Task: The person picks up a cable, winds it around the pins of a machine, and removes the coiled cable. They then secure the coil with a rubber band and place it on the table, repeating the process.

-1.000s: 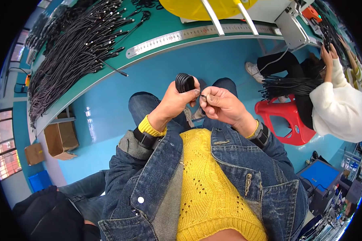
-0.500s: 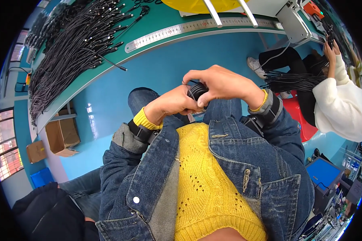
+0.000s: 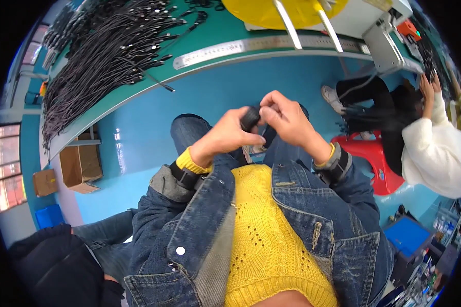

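A small coil of black cable (image 3: 249,119) sits in my left hand (image 3: 224,134), with the thumb below it and the fingers wrapped around its far side. Just to its right is my right hand (image 3: 290,124), thumb and forefinger pinched together close to the coil. What the pinch holds, if anything, is blurred and too small to make out. Both hands are above my lap, short of the table's front edge.
On the green table (image 3: 200,38) lie a large heap of black cables (image 3: 107,66) and a steel ruler (image 3: 230,50). A yellow disc (image 3: 287,11) with metal rods stands behind. Rightward are a red stool (image 3: 376,166) and a co-worker in white (image 3: 433,153); leftward, a cardboard box (image 3: 79,166).
My right hand has drawn back from around the coil into a pinch at its right side. The left hand keeps the coil, now turned. The whole view has shifted slightly.
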`<action>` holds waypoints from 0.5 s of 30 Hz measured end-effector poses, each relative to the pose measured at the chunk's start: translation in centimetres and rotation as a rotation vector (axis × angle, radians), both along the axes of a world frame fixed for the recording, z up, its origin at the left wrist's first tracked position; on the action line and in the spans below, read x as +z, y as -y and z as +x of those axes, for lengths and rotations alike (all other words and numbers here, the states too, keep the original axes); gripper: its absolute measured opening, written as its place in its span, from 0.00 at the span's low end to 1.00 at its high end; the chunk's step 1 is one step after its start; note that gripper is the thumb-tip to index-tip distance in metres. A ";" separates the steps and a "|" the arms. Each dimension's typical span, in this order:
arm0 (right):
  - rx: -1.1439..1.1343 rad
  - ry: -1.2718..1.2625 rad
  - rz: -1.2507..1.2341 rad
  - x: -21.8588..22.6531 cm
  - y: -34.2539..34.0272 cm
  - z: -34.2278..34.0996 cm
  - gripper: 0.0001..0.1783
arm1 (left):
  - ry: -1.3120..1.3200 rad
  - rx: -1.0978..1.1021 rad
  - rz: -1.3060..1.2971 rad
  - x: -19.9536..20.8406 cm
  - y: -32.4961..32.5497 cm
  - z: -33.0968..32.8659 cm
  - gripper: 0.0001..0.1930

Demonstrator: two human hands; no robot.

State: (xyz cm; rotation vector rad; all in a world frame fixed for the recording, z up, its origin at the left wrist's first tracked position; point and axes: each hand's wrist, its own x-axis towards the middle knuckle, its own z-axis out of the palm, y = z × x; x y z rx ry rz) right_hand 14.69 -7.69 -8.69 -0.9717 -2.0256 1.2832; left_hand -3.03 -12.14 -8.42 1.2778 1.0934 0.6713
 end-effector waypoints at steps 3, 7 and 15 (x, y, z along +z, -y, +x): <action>0.027 0.215 0.305 2.0 1.0 -1.6 0.13 | -0.105 -0.025 0.157 -0.3 0.1 0.4 0.15; -0.089 0.344 0.297 1.9 1.8 -4.0 0.13 | -0.248 -0.034 0.311 -2.0 0.2 0.3 0.11; 0.108 0.248 0.001 -6.2 0.3 -4.8 0.22 | 0.067 -0.044 -0.569 -6.7 1.4 -1.3 0.07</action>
